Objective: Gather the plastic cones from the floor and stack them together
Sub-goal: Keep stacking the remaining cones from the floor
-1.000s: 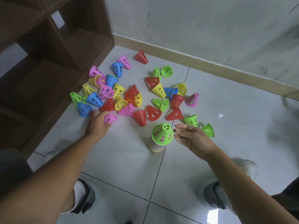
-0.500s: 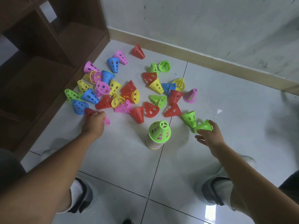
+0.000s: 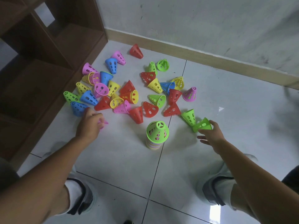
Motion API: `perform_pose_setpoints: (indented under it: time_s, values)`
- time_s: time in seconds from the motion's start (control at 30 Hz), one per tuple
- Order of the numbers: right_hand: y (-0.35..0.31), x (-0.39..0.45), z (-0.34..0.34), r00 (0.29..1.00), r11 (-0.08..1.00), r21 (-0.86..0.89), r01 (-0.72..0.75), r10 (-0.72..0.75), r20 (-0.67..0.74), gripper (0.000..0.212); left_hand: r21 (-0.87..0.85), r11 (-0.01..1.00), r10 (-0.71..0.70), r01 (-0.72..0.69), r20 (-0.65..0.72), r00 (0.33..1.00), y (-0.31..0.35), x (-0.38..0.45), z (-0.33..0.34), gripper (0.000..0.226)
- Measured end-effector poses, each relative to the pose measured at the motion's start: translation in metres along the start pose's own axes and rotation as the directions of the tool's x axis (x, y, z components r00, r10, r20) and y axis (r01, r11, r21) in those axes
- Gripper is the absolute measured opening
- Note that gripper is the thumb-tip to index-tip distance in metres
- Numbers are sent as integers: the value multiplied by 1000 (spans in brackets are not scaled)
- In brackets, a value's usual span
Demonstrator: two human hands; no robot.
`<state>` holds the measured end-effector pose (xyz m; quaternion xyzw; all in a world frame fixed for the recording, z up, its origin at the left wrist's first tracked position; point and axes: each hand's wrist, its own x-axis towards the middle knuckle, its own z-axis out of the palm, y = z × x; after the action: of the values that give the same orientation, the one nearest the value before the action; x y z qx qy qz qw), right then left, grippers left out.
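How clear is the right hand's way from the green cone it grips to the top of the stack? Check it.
Probably clear. The right hand holds a green cone beside the stack, with only bare floor tile between them and nothing over the stack's top.

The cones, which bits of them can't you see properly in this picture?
1. Head view: the pink cone is mostly hidden under the left hand and blurred.
2. Head view: the stack shows only thin rim edges beneath its green top cone, so the count cannot be told.
3. Head view: the green cone at the right hand has its near rim covered by the fingers.
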<state>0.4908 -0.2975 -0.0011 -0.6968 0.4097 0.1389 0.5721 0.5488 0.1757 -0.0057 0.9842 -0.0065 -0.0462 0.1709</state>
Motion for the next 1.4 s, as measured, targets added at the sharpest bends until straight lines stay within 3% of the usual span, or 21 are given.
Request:
perform_pose_setpoints:
  time_s: [0.13,0.2,0.33,0.4,0.5,0.63,0.73,0.87,1.03,1.23,1.4]
  values:
    - [3,3,3,996,996,-93,9,-17,-86,40,-98,995,-35,32,-36,999,35,12,-14,22]
    - [7,3,6,989,986,-165,20,-44,-142,25,-265,963,-62,56,-13,998,59,18,-22,16]
    - [17,0,10,981,961,-274,39,-89,-173,11,-658,738,-129,149,78,989,106,28,-46,5]
    - [19,-2,10,972,944,-324,58,-128,-198,12,-761,625,-139,174,111,984,123,32,-59,4]
    - [22,-2,6,945,891,-442,102,-226,-238,12,-852,459,-142,252,210,967,146,31,-79,7]
    - [19,-1,1,921,888,-445,114,-262,-288,10,-894,236,2,381,393,920,170,23,-103,9]
    - [3,-9,1,923,943,-297,151,-242,-299,7,-884,178,85,433,452,888,180,17,-111,18]
    - [-18,-19,1,954,978,39,205,-191,-230,16,-867,187,199,461,494,847,182,10,-110,41]
    - [-54,-42,6,972,915,375,150,-206,113,14,-823,303,300,480,561,772,173,1,-97,40]
    - [-94,-76,20,863,863,500,66,-300,405,13,-784,406,384,469,613,691,162,-7,-82,57]
    - [-116,-97,29,752,893,448,49,-328,572,33,-771,448,375,453,622,688,149,-7,-63,64]
